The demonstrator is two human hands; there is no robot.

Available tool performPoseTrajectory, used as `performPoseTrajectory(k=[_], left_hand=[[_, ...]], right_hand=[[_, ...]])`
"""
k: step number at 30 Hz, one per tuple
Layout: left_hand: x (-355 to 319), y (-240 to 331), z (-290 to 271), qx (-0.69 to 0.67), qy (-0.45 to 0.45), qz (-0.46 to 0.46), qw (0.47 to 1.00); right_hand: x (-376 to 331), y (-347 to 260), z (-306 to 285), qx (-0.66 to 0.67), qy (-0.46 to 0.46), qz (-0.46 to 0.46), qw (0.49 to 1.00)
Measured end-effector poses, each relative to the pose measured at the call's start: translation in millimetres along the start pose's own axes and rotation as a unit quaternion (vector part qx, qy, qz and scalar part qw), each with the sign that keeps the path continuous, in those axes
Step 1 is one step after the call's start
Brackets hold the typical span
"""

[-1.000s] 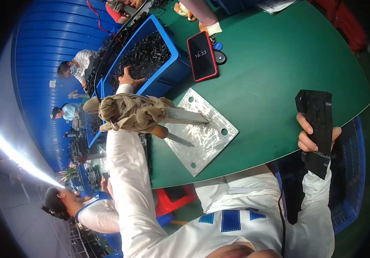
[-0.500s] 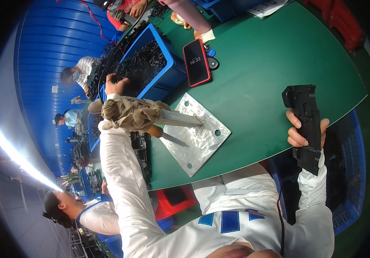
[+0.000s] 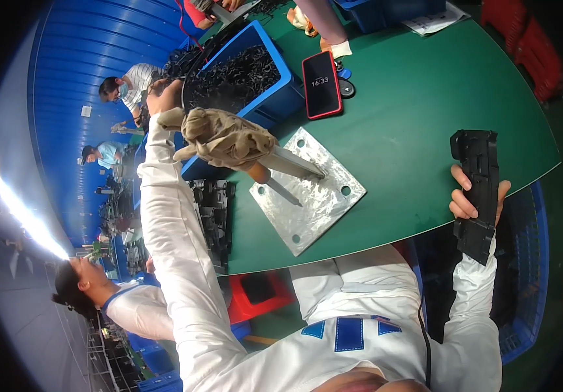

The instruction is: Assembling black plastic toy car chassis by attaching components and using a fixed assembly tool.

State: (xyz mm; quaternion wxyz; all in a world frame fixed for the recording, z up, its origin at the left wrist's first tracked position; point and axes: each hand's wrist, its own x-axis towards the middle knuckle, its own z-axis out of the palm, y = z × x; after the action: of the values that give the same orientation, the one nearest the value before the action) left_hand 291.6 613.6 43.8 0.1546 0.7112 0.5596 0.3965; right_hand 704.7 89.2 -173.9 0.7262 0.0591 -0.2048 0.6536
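Observation:
In my right hand point(image 3: 466, 196) is a long black molded plastic part point(image 3: 476, 189), held upright near the table's right front edge. My left hand point(image 3: 164, 98) reaches far out to the left, beside the blue bin point(image 3: 272, 98) of small black pieces. Its fingers look curled, against dark things that I cannot make out. In front of the bin, a metal post wrapped at its top in tan cloth point(image 3: 226, 138) rises from a square steel plate point(image 3: 321, 209) with corner holes. A tool's tan handle point(image 3: 258, 172) hangs under the cloth, its narrow blade pointing down.
A red-cased phone point(image 3: 322, 85) lies on the green table point(image 3: 412, 124) beyond the plate. Black parts point(image 3: 213, 215) are stacked at the left edge. A blue crate point(image 3: 535, 261) stands low at right. Several people work at left; a red stool point(image 3: 262, 297) is below the table.
My left hand has moved up and away, farther beyond the bin's near side. The whole view has shifted a little. My right hand still holds the black plastic part.

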Motion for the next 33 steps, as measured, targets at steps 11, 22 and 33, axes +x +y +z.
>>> performPoseTrajectory(k=[11,22,33], left_hand=[[-67,55,-57,-0.271,-0.032,-0.051,0.961],[-180,47,-79,-0.277,-0.069,-0.054,0.957],[-278,4,30,-0.266,0.007,-0.13,0.955]], right_hand=[[2,-2,0,0.014,0.016,0.023,0.999],[10,-10,-8,0.009,-0.002,0.053,0.999],[10,-13,-4,-0.003,-0.01,0.066,0.998]])
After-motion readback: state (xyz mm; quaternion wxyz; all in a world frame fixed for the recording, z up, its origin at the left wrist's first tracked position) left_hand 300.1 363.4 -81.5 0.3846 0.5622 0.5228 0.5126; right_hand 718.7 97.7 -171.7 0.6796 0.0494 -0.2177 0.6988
